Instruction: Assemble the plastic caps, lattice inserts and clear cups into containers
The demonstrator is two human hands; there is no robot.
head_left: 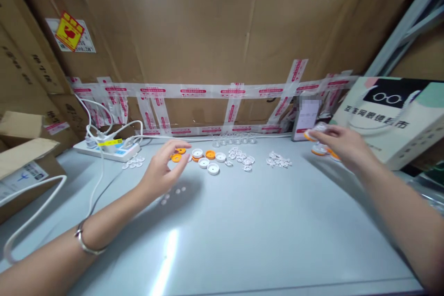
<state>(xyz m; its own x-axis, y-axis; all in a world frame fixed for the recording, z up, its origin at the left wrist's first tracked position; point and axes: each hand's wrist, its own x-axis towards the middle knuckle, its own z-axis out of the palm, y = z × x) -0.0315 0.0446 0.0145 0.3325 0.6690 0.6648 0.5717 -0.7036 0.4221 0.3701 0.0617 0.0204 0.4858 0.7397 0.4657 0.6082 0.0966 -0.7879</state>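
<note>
My left hand (pixel 165 166) hovers over the left part of the table, thumb and forefinger apart with nothing between them. Its fingers are nearest to some orange discs (pixel 176 158), partly hidden behind them. Just right of these lie white round cups (pixel 212 169) and an orange one (pixel 210 154). At the far right, my right hand (pixel 342 144) pinches a white-and-orange round piece (pixel 309 136). Below it, similar white-and-orange pieces (pixel 318 150) lie on the table, partly covered by the hand.
Small white patterned parts (pixel 247 162) and thin white pieces (pixel 278 162) lie mid-table. Clear round pieces (pixel 239 139) line the back. Small clear discs (pixel 133 163) sit by a power strip (pixel 120 151). A phone (pixel 305 118) leans near a printed box (pixel 388 120). Cables run left.
</note>
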